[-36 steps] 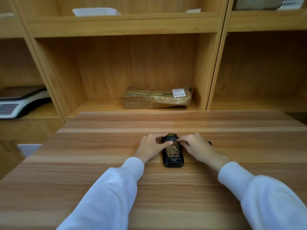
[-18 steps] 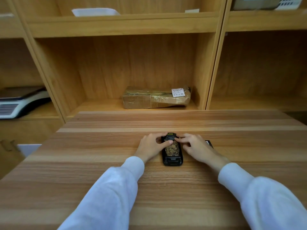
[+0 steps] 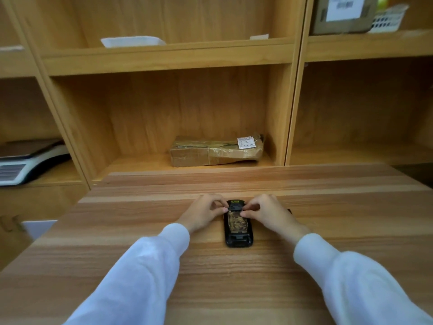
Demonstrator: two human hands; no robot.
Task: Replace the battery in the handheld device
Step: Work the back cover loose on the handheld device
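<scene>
Both hands have slid a little toward the far end of the device since half a second ago, and the fingers now bunch together there.

In the lower middle of the frame, the black oblong handheld device lies flat on the pale striped wooden counter. Its long side runs straight away from the person, from near to far. A brown speckled patch shows in its middle; this looks like the battery or its cover, but I cannot tell which.

The left hand is just to the left of the far end, and the right hand is just to the right. They are about equally close. On each hand the fingers are curled in tight, pinching at a small dark piece at the far end of the device. Whether that piece has come loose, I cannot tell.

A small dark thing peeks out behind the right hand, mostly hidden.

I think the next move is a pull or lift at the far end, so the near end has to stay down on the counter.
</scene>
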